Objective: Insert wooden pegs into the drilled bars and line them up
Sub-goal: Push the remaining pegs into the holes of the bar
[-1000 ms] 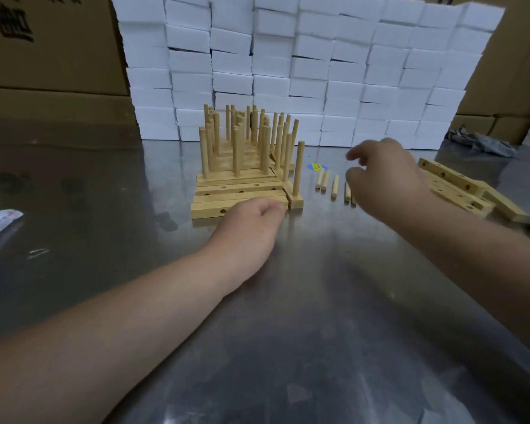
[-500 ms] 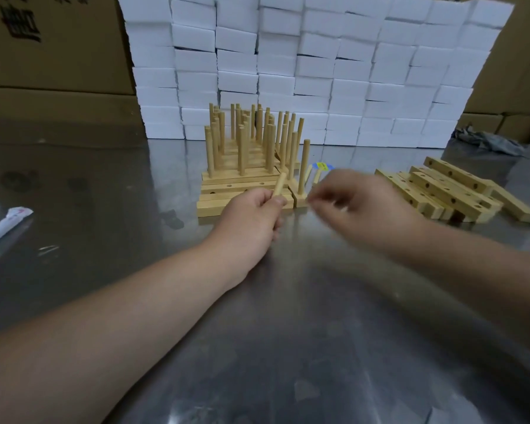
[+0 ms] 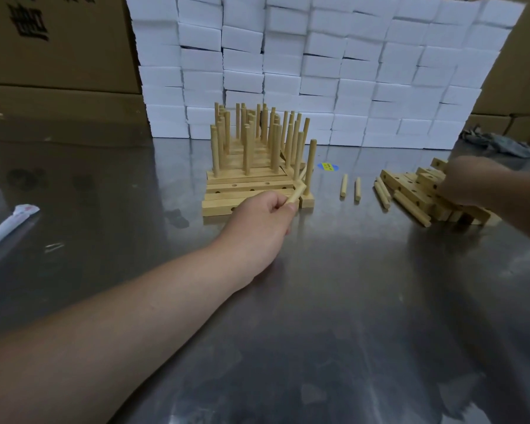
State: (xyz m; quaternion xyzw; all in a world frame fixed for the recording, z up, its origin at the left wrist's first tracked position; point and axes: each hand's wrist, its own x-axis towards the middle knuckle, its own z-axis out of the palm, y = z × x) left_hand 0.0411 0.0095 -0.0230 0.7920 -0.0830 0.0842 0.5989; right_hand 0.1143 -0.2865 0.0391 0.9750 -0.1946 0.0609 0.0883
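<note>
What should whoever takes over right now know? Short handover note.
Left hand: fingers grip one peg at the front right corner of the pegged bars.
Right hand: on the pile of unpegged bars at right, grip unclear.
Done: back rows pegged and lined up.
Left: front bars show empty holes; loose pegs lie on the table.

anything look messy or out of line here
Yes: the spare drilled bars at the right lie in a crooked heap, not a row, under the right hand, with loose pegs scattered flat on the table beside them.
</note>
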